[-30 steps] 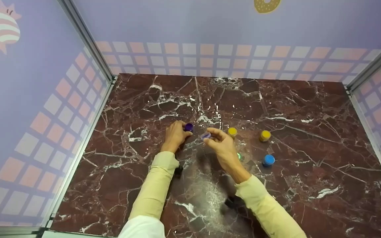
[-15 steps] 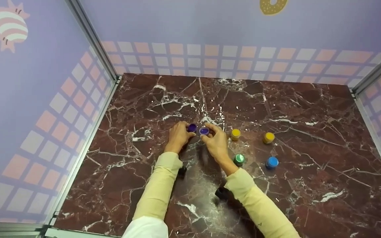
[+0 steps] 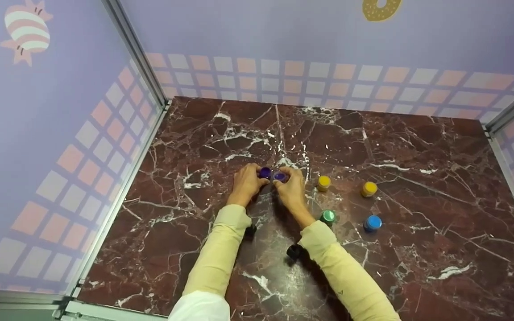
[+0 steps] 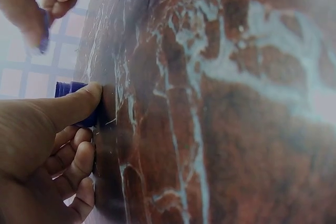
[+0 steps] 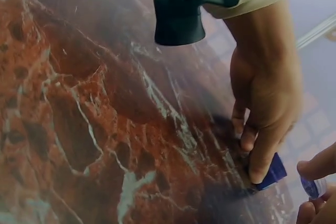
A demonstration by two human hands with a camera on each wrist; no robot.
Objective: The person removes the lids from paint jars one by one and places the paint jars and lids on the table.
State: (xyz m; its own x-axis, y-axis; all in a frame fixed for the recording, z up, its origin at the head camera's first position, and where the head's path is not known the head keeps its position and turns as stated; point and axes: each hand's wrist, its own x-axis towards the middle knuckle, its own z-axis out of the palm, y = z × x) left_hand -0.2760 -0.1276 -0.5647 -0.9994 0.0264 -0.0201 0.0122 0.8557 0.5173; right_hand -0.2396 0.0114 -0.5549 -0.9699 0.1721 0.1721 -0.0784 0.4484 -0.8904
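Observation:
A small purple paint jar stands with its top off on the marble table, gripped by my left hand from the left. In the left wrist view, the thumb lies across the jar's side. My right hand pinches a round lid with a purple inner face between thumb and fingers. That lid is held right beside the jar, its inner face turned up in the head view. In the right wrist view, the lid is near the jar, slightly to its right.
To the right of my hands stand two yellow-topped paint jars, a green-topped jar and a blue-topped jar. Patterned panels wall the table's back and sides. Black wrist cameras hang under the sleeves.
My right hand has moved left with the lid, up to the jar, and the lid has been turned to show its inner face. The green-topped jar has come into full view. My left hand keeps its hold.

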